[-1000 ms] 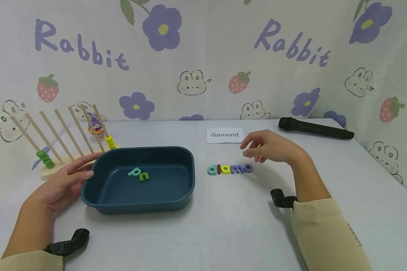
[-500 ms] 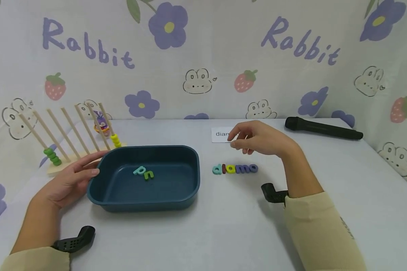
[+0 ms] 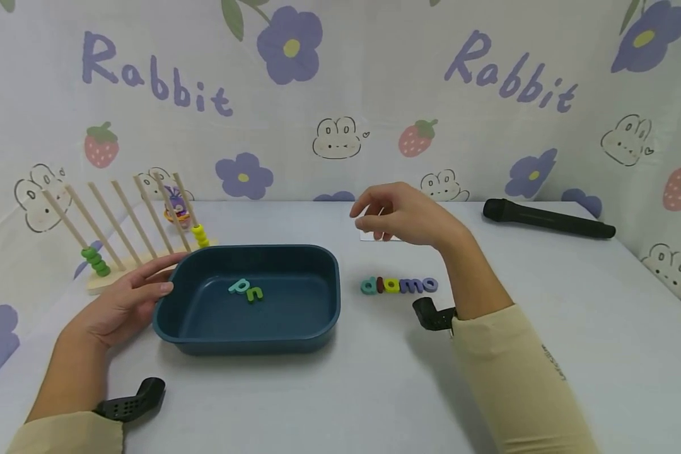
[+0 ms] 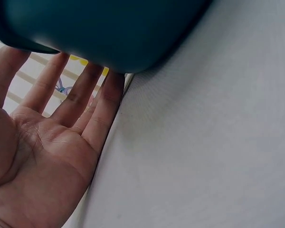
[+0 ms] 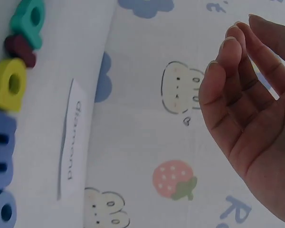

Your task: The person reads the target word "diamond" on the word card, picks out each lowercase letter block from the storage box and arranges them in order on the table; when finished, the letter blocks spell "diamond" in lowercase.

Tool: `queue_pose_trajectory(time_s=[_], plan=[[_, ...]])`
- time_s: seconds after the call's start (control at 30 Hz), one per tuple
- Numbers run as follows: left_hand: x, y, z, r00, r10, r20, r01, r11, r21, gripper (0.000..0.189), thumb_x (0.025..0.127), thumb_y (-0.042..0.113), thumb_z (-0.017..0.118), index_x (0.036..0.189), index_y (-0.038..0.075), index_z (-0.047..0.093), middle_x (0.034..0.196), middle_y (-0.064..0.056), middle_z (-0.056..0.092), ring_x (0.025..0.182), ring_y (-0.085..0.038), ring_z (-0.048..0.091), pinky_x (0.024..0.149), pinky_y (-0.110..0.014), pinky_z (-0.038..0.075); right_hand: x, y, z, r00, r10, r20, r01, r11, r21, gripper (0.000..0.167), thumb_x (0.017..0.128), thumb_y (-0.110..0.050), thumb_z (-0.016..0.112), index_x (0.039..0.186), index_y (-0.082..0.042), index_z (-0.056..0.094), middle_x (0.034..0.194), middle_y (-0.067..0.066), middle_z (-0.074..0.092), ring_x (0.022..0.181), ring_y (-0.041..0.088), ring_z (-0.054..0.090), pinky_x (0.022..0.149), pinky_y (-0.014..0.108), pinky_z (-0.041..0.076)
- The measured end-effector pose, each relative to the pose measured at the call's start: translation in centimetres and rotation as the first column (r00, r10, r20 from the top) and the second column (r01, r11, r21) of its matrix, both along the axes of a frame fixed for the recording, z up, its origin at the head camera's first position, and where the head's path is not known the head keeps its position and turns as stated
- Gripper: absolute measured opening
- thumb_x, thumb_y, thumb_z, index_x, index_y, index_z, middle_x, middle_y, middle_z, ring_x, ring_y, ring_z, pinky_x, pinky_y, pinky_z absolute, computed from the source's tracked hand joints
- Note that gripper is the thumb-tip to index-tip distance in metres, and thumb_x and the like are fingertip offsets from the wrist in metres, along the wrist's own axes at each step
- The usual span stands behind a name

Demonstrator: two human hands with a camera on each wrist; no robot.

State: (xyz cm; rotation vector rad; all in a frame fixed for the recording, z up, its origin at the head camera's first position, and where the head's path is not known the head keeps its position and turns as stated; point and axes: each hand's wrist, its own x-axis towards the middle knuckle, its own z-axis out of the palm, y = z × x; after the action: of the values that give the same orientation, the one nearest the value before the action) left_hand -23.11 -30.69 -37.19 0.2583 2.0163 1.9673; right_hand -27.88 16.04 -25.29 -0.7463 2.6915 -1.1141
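Turquoise and green letters [image 3: 251,296]: found in dark-teal rectangular tray [image 3: 301,312], left of centre. Touched tray with relaxed left hand [image 3: 116,309]; saw right hand [image 3: 404,215] loosely curled, empty, upper centre. Could have scattered letters by jolting tray.

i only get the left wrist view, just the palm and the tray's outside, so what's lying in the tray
Observer: Two letters lie in the blue tray: a teal letter and a green n.
Operator: ok and is the right hand holding anything
Observer: No, the right hand holds nothing; its fingers are loosely bent.
Operator: any card on the table, what's on it
Observer: Yes, the right wrist view shows a white card that reads "diamond".
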Motion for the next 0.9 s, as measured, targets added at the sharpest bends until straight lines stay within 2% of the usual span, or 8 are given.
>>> queue_pose_trajectory(time_s=[0.23,0.43,0.57,0.9], plan=[[0.1,-0.1,0.0,1.0,0.006,-0.006,-0.006,1.0,0.007,0.053,0.107,0.013,0.053,0.157,0.024,0.043,0.146,0.008,0.049,0.12,-0.008,0.064,0.095,-0.029,0.058,-0.4,-3.4,1.0,0.999,0.053,0.001,-0.053,0.999,0.007,0.022,0.097,-0.022,0.069,0.117,-0.014,0.072,0.097,0.008,0.071,0.085,0.026,0.067,0.083,0.044,0.06],[0.0,0.0,-0.1,1.0,0.007,-0.004,-0.007,1.0,-0.006,0.054,0.107,0.013,0.054,0.158,0.024,0.042,0.149,0.004,0.044,0.121,-0.008,0.064,0.096,-0.028,0.057,-1.1,-6.3,1.8,0.99,0.134,0.031,-0.135,0.991,0.016,0.02,0.097,-0.021,0.068,0.115,-0.015,0.072,0.099,0.005,0.074,0.086,0.025,0.07,0.081,0.04,0.06],[-0.1,0.0,0.0,1.0,-0.003,-0.004,0.003,1.0,0.009,0.053,0.107,0.013,0.053,0.158,0.024,0.042,0.149,0.005,0.047,0.122,-0.009,0.063,0.097,-0.028,0.057,-1.4,-8.3,2.2,0.985,0.173,0.029,-0.173,0.985,0.025,0.019,0.097,-0.02,0.068,0.115,-0.016,0.072,0.098,0.005,0.075,0.085,0.023,0.071,0.08,0.037,0.06],[0.2,0.0,0.3,1.0,-0.008,-0.003,0.008,0.999,0.034,0.052,0.107,0.011,0.053,0.157,0.023,0.044,0.146,0.007,0.051,0.122,-0.01,0.064,0.097,-0.029,0.057,-2.3,-12.1,1.6,0.977,0.196,0.079,-0.199,0.98,0.028,0.017,0.098,-0.017,0.07,0.114,-0.014,0.072,0.103,0.006,0.074,0.087,0.024,0.07,0.078,0.033,0.059]])
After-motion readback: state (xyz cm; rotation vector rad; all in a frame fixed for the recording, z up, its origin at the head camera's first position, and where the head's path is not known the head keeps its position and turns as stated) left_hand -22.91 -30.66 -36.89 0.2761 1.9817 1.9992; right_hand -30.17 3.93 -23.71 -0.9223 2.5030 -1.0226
